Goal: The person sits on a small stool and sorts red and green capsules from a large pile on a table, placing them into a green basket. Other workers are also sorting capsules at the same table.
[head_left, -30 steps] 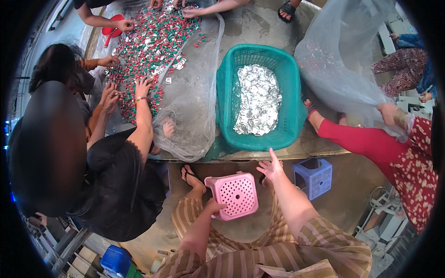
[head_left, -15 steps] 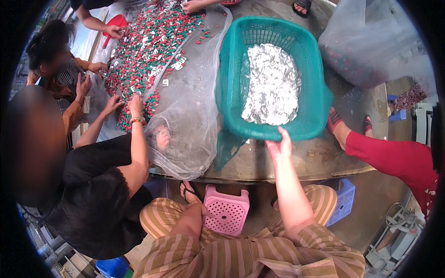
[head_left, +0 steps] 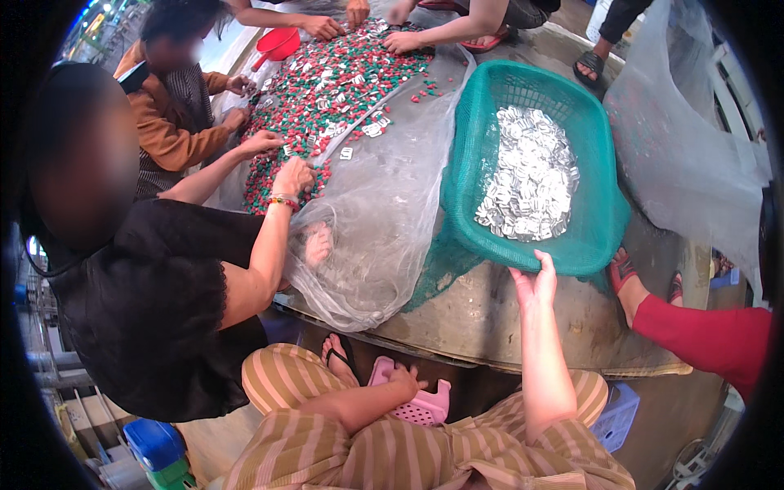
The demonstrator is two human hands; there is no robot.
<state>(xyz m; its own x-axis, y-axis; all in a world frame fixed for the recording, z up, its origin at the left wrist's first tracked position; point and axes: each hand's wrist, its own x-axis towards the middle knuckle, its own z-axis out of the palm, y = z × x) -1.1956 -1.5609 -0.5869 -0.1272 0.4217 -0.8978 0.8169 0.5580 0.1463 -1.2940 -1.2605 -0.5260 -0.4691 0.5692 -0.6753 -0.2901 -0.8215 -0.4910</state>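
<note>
My right hand [head_left: 535, 282] grips the near rim of a teal plastic basket [head_left: 616, 163], thumb on top of the edge. Inside lies a heap of small flat white pieces [head_left: 531, 175] with slots. Green netting [head_left: 445, 273] hangs from the basket's left side. Low in front of me, my left hand [head_left: 403, 379] reaches across a pink plastic stool [head_left: 420, 411] with holes in its seat, fingers curled at its far edge. The hand covers part of the stool.
A clear plastic sheet [head_left: 392, 196] lies on the metal table [head_left: 490, 318], left of the basket. Co-workers' hands [head_left: 294, 175] pick among red, green and white pieces [head_left: 327, 90] near a red scoop [head_left: 278, 44]. Right, a plastic bag [head_left: 678, 155], a person's red-trousered leg [head_left: 694, 339] and a blue stool [head_left: 614, 416].
My left hand has moved from the stool's left side onto its far edge, and the stool has turned. My right hand stays on the basket rim. The view has shifted left.
</note>
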